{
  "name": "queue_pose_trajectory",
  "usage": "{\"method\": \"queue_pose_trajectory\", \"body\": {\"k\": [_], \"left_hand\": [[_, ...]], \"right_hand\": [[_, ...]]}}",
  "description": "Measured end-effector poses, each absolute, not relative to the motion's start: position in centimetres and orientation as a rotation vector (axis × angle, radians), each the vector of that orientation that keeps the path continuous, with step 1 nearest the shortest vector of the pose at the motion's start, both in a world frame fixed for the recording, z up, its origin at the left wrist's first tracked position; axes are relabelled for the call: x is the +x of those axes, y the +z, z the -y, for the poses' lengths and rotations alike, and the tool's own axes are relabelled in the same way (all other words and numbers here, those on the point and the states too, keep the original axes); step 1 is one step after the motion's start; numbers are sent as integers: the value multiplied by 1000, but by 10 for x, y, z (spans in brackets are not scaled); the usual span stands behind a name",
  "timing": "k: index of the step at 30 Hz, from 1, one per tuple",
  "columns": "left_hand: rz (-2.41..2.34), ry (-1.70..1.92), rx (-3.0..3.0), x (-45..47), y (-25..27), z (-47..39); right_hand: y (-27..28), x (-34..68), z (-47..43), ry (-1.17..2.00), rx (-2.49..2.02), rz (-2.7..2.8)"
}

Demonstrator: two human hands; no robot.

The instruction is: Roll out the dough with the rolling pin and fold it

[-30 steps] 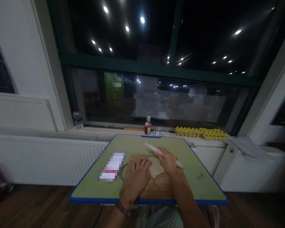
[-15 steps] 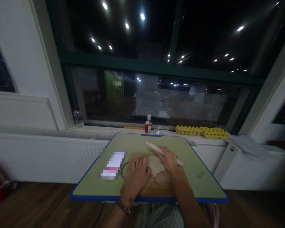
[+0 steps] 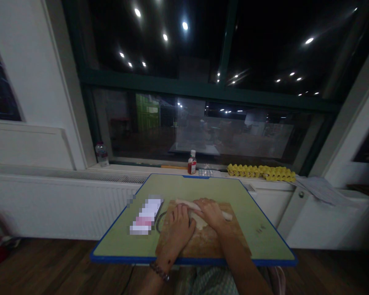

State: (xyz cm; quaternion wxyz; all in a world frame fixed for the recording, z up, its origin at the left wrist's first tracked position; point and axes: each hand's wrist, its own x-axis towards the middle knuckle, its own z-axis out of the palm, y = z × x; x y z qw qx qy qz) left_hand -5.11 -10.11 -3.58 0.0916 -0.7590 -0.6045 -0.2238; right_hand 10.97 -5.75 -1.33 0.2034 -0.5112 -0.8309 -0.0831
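A sheet of pale dough lies on a wooden board. My right hand is wrapped over the middle of a light rolling pin, which lies slantwise across the far part of the dough. My left hand rests flat at the dough's left edge with its fingers stretched out. Its fingertips are close to the pin's left end; whether they touch it I cannot tell. Both hands cover part of the dough.
The board sits on a green table with a blue rim. Left of it are a phone with a blurred screen and a dark ring-shaped thing. On the sill stand a small red-labelled bottle, yellow egg trays and a clear bottle.
My right hand has drawn the rolling pin left and toward me, from beyond the dough onto its far part. The left hand has stayed nearly in place.
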Motion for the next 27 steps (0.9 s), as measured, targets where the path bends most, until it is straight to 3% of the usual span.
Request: {"method": "queue_pose_trajectory", "body": {"k": [8,17,27], "left_hand": [[1687,-847,-2307,-52,-34,100],[1628,-744,-2429,-53,-30,101],[1566,-704,-2481,-59,-31,112]], "right_hand": [[-21,111,52,-147,-1365,2158],[-34,109,38,-218,-1696,2284],[-36,107,52,-289,-1671,2189]]}}
